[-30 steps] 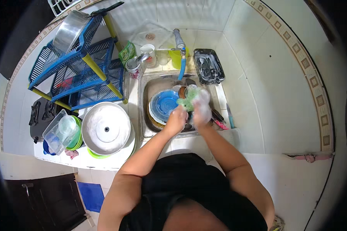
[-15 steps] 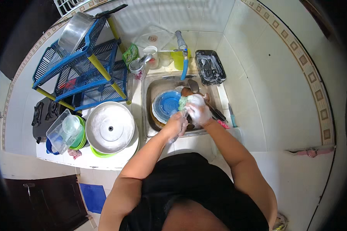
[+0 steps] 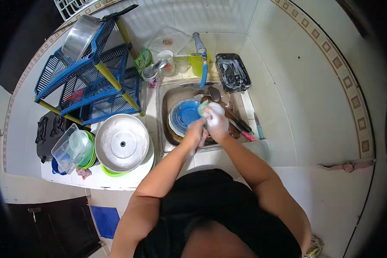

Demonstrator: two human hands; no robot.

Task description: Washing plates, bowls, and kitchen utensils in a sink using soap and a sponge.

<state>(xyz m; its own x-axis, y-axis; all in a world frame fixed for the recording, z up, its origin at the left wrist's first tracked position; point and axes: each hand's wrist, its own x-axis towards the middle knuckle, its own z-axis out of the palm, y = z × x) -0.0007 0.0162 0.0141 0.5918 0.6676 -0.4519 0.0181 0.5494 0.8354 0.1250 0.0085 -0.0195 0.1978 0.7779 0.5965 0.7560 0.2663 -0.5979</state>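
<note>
My right hand [image 3: 216, 124], covered in white foam, is closed around a pale green scrubbing sponge [image 3: 202, 108] above the sink [image 3: 164, 116]. Close beside it, my left hand [image 3: 195, 134] has its fingers curled; whatever is in them is hidden. The two hands meet at the fingers. Below and to the left of them, a blue bowl [image 3: 187, 115] rests on other round dishes in the sink. Brown and dark utensils, among them a ladle [image 3: 215, 94], lie on the sink's right side.
A blue tap spout [image 3: 204, 76] hangs over the sink's back edge. A soapy black tray [image 3: 233, 72] stands at the back right. On the left are a blue tiered rack [image 3: 108, 77], a large round metal pan [image 3: 122, 144] and green bowls [image 3: 89, 150]. Cups [image 3: 152, 76] stand behind the sink.
My right hand has shifted slightly left and turned, with the sponge still in it. My left hand has moved a little, staying against the right. A pink handle shows more fully beside my right wrist.
</note>
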